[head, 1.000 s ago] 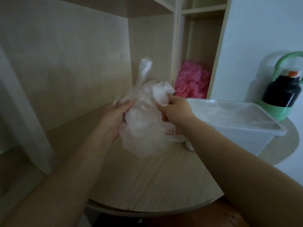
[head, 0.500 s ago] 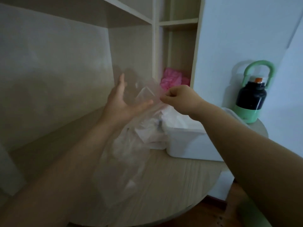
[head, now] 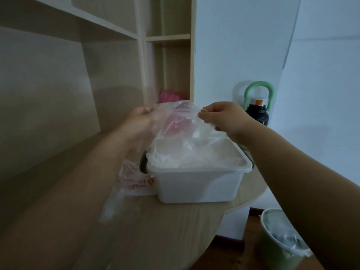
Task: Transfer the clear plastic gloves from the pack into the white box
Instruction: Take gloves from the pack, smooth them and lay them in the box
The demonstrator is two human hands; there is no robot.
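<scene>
Above the white box (head: 198,184), both hands stretch 1 clear plastic glove (head: 175,131), its lower part drooping into the box. The right hand (head: 224,117) pinches the glove's edge between thumb and curled fingers. The left hand (head: 139,123) grips the opposite edge, fingers curled behind the film. The printed pack (head: 136,178) lies just left of the box.

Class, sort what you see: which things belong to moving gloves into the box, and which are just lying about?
In the job: thin clear plastic glove, held by left hand and right hand; white plastic box; red-printed plastic pack.
Lying about: black bottle with green handle; pink crumpled heap in the shelf; green bin.
</scene>
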